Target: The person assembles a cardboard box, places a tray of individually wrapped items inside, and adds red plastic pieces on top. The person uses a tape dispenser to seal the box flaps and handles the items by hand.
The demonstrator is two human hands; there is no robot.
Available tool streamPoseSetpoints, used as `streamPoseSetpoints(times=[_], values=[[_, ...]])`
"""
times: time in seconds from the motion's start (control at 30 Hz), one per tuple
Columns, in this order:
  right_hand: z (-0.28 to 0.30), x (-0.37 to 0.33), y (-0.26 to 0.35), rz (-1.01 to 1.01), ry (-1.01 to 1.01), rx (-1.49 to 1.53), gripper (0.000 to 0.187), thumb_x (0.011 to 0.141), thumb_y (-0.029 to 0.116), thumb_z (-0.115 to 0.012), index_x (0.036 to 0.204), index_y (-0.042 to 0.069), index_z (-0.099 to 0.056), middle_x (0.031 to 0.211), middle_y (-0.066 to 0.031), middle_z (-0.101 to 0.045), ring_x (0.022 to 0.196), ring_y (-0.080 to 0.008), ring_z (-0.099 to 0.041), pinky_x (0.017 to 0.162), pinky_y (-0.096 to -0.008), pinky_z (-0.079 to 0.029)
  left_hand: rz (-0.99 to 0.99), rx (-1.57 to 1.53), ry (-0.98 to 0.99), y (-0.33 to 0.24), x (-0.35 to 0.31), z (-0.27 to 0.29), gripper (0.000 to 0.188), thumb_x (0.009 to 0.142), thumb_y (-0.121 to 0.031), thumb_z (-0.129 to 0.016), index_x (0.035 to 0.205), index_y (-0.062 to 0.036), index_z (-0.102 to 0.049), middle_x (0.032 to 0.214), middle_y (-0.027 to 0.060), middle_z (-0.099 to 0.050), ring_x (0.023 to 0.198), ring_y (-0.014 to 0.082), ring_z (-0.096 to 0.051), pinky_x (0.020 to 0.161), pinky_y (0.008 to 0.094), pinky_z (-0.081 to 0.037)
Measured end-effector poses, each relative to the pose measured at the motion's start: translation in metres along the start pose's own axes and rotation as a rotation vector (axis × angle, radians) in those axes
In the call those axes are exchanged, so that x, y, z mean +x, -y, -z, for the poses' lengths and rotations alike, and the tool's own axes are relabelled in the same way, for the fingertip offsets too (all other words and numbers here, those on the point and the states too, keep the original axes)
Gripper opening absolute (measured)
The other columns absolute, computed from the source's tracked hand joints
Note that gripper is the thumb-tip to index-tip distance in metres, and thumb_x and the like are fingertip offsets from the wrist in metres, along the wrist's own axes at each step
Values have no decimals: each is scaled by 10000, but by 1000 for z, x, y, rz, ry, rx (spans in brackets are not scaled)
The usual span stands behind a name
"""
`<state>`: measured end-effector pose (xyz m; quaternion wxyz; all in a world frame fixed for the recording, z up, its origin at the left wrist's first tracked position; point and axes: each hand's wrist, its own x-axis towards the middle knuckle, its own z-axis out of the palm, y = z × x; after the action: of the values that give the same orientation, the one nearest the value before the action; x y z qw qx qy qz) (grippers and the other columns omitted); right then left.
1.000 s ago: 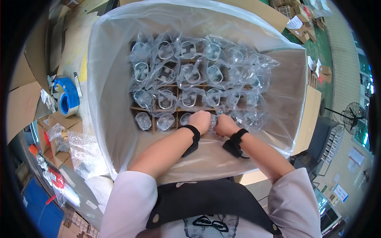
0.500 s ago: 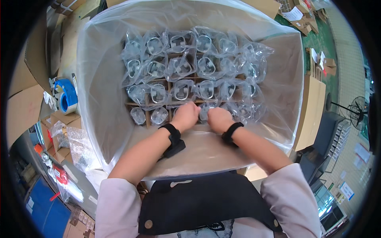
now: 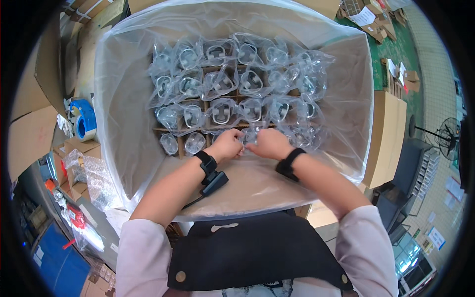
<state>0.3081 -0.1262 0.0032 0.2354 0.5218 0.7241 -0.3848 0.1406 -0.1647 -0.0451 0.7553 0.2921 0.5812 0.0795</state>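
A large box [image 3: 341, 94] lined with clear plastic holds rows of metal pistons, each in a clear plastic bag and set in a cardboard divider [image 3: 231, 94]. One bagged piston [image 3: 221, 111] shows plainly in the row just beyond my hands. At the nearest row, my left hand [image 3: 227, 144] is closed, its fingertips pinching a clear plastic bag [image 3: 251, 135]. My right hand [image 3: 272, 144] grips the other side of that bag, thumb pointing left. The fingers hide most of what lies beneath. To the left sit two wrapped pistons [image 3: 195, 143] in the nearest row.
Folds of the liner [image 3: 237, 190] cover the box's near wall. Left of the box are a blue tape roll [image 3: 84, 119] and bubble wrap [image 3: 101, 185]. A cardboard carton [image 3: 388, 138] stands against the right side, with a black fan [image 3: 445, 138] farther off.
My right hand has shifted slightly left and turned, its thumb now showing toward the left hand. My left hand has moved a little left and down. The view has shifted slightly.
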Motion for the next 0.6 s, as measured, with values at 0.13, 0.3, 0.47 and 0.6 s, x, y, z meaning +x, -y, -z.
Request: streamPoseSetpoints(times=[0.13,0.3,0.47,0.6], values=[[-10,11,7,-37,7,-66,285,766,249,-650,901,2,-698,913,-214,-685,868,-362,-675,784,-442,-542,-41,350,-61,8,0,9,448,842,-41,-600,1258,40,-457,727,91,-623,595,149,-601,505,275,-484],[28,-28,-23,-138,136,19,241,750,214,-626,818,-5,-699,859,-228,-679,829,-377,-670,749,-450,-542,55,350,26,2,-19,32,308,850,-182,-624,1089,11,-596,780,121,-646,693,218,-621,633,335,-501],[25,-34,-7,-15,-100,-165,304,771,309,-646,760,9,-690,793,-207,-676,764,-356,-673,679,-435,-543,-292,844,-153,35,-9,51,224,831,-204,-608,924,-16,-689,930,204,-680,917,345,-656,800,407,-512],[-2,-14,-9,-3,-107,-247,200,787,205,-619,764,23,-698,794,-192,-682,764,-348,-679,661,-434,-546,-252,1089,-229,14,-6,37,244,779,-173,-655,958,-10,-691,974,202,-679,925,358,-653,811,437,-515]])
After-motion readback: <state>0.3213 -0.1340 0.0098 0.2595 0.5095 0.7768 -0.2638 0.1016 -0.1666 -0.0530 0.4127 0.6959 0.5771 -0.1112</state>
